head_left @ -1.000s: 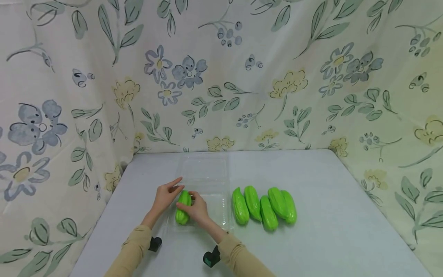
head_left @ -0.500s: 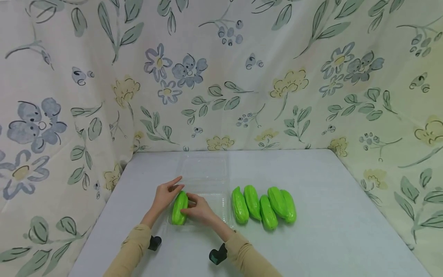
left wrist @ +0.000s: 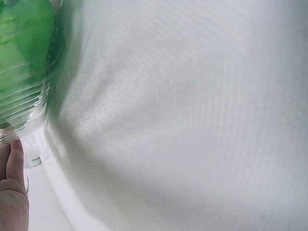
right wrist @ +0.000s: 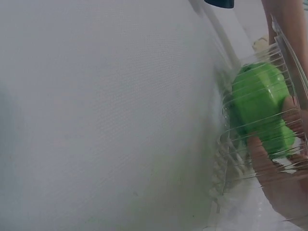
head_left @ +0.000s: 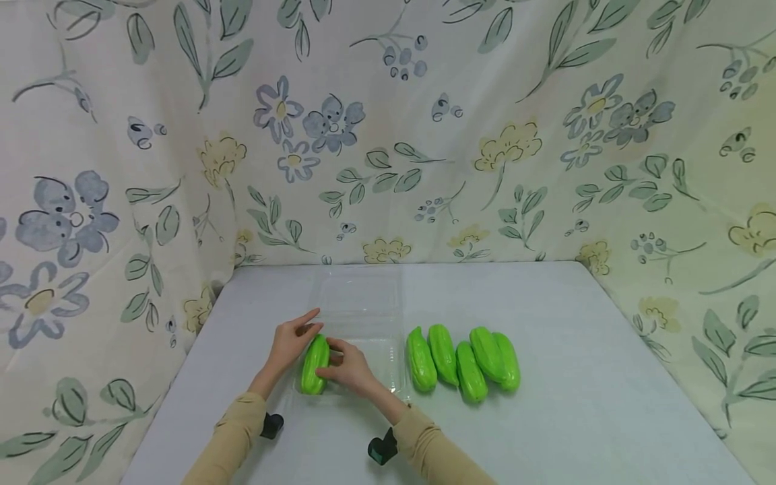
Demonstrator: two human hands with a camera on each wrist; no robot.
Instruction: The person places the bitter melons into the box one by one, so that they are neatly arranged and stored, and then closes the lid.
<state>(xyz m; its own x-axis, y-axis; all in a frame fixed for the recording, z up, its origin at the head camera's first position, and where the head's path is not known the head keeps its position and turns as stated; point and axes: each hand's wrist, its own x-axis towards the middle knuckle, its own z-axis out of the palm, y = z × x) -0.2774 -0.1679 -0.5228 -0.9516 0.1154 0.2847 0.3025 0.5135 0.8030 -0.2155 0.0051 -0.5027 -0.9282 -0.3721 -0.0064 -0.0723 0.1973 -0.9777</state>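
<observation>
A clear plastic clamshell container (head_left: 395,377) lies open on the pale table, its lid (head_left: 360,293) folded back. One green gourd (head_left: 314,364) lies along the tray's left side, and shows through the ribbed wall in the wrist views (left wrist: 19,48) (right wrist: 262,108). My left hand (head_left: 298,335) rests with straight fingers at the tray's left rim by the gourd's far end; its fingers (left wrist: 12,192) show beside the wall. My right hand (head_left: 330,358) is inside the tray, thumb and fingers (right wrist: 279,183) curled against the gourd's right flank.
Several more green gourds (head_left: 463,364) lie side by side just right of the container. Floral cloth walls (head_left: 424,168) close off the back and both sides. Bare table (head_left: 576,404) stretches to the right and front.
The right hand has slid off the top of the gourd to its right side, and the gourd has settled against the tray's left wall. The left hand has stayed put.
</observation>
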